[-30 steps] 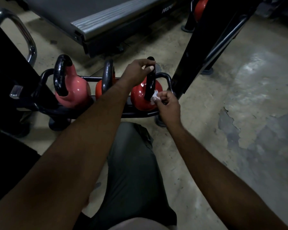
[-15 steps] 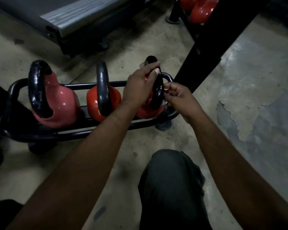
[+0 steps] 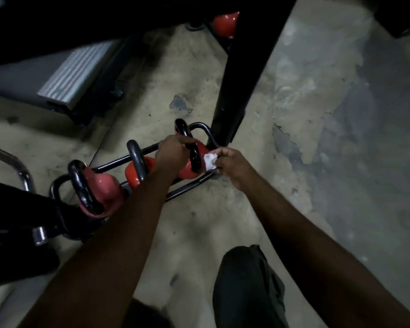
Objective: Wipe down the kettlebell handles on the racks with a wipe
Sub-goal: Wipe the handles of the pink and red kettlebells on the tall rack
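Your left hand (image 3: pixel 173 150) curls around the black handle (image 3: pixel 195 158) of the rightmost of three red kettlebells (image 3: pixel 186 172) on the one low rack (image 3: pixel 118 160), while your right hand (image 3: pixel 230 162) pinches one white wipe (image 3: pixel 210 160) against that handle.

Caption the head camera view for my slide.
Left hand grips the handle of a red kettlebell; right hand holds a white wipe beside it.

Glossy black handle (image 3: pixel 191 151) on a shiny red kettlebell (image 3: pixel 187 170), crumpled white paper wipe (image 3: pixel 210 160), black metal rack (image 3: pixel 152 200), rough patchy concrete floor (image 3: pixel 294 102).
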`<state>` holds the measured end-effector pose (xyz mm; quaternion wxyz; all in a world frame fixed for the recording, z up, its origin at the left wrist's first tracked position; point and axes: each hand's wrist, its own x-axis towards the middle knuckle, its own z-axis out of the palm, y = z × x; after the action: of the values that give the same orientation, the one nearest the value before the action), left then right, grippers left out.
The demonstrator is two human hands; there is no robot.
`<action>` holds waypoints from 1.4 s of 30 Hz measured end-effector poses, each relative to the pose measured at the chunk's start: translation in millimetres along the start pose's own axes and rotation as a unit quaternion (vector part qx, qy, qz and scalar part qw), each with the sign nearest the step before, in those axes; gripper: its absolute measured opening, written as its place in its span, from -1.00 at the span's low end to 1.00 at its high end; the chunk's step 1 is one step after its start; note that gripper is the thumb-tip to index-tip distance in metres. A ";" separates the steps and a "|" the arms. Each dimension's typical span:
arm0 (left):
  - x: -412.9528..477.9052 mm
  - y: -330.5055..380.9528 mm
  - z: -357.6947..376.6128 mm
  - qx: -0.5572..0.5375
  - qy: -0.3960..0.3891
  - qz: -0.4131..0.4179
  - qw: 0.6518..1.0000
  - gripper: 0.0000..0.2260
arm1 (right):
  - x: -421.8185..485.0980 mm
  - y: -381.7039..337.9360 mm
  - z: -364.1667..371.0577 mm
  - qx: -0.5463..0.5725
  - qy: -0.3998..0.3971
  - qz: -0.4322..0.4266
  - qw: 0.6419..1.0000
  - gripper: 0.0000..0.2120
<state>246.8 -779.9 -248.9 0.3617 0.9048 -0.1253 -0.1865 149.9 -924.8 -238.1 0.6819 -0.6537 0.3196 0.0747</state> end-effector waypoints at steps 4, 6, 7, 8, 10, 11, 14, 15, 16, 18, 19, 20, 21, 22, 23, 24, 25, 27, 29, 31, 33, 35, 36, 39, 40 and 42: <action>-71.3 66.2 -35.4 -0.039 -0.051 -0.029 0.998 -0.65 | -84.8 -50.6 -30.2 0.074 -0.025 0.015 0.997 -0.75; -108.0 105.3 -49.6 0.004 -0.069 -0.010 0.998 -0.69 | -129.1 -78.6 -49.9 0.114 -0.020 0.027 0.993 -0.72; -124.0 124.3 -55.8 0.029 -0.077 -0.010 0.997 -0.70 | -153.6 -94.8 -61.5 0.131 -0.010 0.037 0.991 -0.71; -137.9 139.5 -61.2 0.041 -0.094 -0.017 0.995 -0.70 | -175.1 -107.3 -71.8 0.145 -0.001 0.044 0.988 -0.70; -163.4 178.0 -74.4 0.046 -0.141 -0.003 0.989 -0.73 | -220.8 -136.7 -97.9 0.174 0.009 0.048 0.984 -0.72; -175.4 200.2 -82.4 0.047 -0.166 0.007 0.985 -0.74 | -243.5 -150.1 -112.9 0.189 0.008 0.047 0.981 -0.73; -204.4 273.6 -104.9 0.047 -0.213 0.059 0.974 -0.79 | -305.5 -192.7 -163.1 0.205 0.003 0.030 0.978 -0.71; -212.2 297.9 -109.1 0.037 -0.221 0.063 0.973 -0.79 | -322.4 -204.4 -179.9 0.198 0.005 0.022 0.980 -0.70; -218.0 321.4 -111.5 0.016 -0.231 0.061 0.971 -0.79 | -337.6 -216.1 -196.1 0.190 0.013 0.013 0.982 -0.68; -224.6 361.8 -107.6 -0.030 -0.236 0.058 0.970 -0.78 | -360.9 -234.8 -226.2 0.181 0.045 -0.002 0.983 -0.67; -227.5 381.4 -104.8 -0.046 -0.239 0.058 0.968 -0.78 | -370.4 -242.6 -240.2 0.180 0.060 -0.008 0.982 -0.71; -228.8 399.7 -101.2 -0.052 -0.242 0.062 0.967 -0.78 | -377.3 -248.0 -254.1 0.182 0.072 -0.015 0.981 -0.76; -230.3 418.3 -96.4 -0.052 -0.244 0.071 0.966 -0.78 | -381.7 -252.1 -267.9 0.185 0.081 -0.024 0.979 -0.81; -230.8 436.0 -91.0 -0.050 -0.248 0.080 0.964 -0.79 | -385.8 -257.0 -281.3 0.180 0.090 -0.034 0.979 -0.85; -231.1 451.8 -85.8 -0.052 -0.254 0.084 0.962 -0.80 | -387.3 -261.9 -293.6 0.176 0.099 -0.043 0.979 -0.85; -230.4 466.2 -80.8 -0.056 -0.263 0.085 0.959 -0.80 | -388.4 -267.0 -305.0 0.175 0.108 -0.052 0.977 -0.82; -229.1 480.4 -76.2 -0.059 -0.271 0.089 0.957 -0.80 | -388.5 -272.1 -316.2 0.181 0.117 -0.060 0.975 -0.79; -222.3 504.4 -68.5 -0.069 -0.277 0.085 0.955 -0.80 | -387.3 -283.7 -336.3 0.193 0.124 -0.089 0.969 -0.79; -210.1 525.7 -61.4 -0.090 -0.274 0.081 0.954 -0.79 | -381.1 -295.8 -354.8 0.202 0.123 -0.110 0.965 -0.83; -192.9 543.0 -56.2 -0.112 -0.269 0.072 0.954 -0.78 | -367.2 -306.0 -372.3 0.210 0.130 -0.119 0.962 -0.82; -172.4 556.6 -49.2 -0.129 -0.267 0.064 0.953 -0.78 | -348.1 -315.4 -390.6 0.203 0.133 -0.124 0.962 -0.78; -150.5 569.0 -39.7 -0.144 -0.276 0.050 0.949 -0.79 | -324.6 -324.3 -409.5 0.176 0.122 -0.132 0.968 -0.77; -138.3 574.7 -33.2 -0.155 -0.281 0.038 0.946 -0.80 | -311.8 -328.8 -419.1 0.166 0.114 -0.137 0.970 -0.77; -94.5 593.6 -11.3 -0.182 -0.295 0.014 0.938 -0.81 | -269.4 -346.5 -448.6 0.161 0.130 -0.153 0.966 -0.81; -77.3 602.1 -4.7 -0.188 -0.300 0.009 0.935 -0.81 | -254.3 -353.8 -459.2 0.170 0.150 -0.157 0.961 -0.82; -41.7 624.0 5.4 -0.207 -0.311 -0.008 0.927 -0.81 | -225.1 -371.3 -481.4 0.194 0.193 -0.159 0.949 -0.84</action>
<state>149.7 -1209.2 195.3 0.4827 0.7070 -0.1832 -0.4833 3.5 -1355.7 223.6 0.7237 -0.5530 0.3457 -0.2258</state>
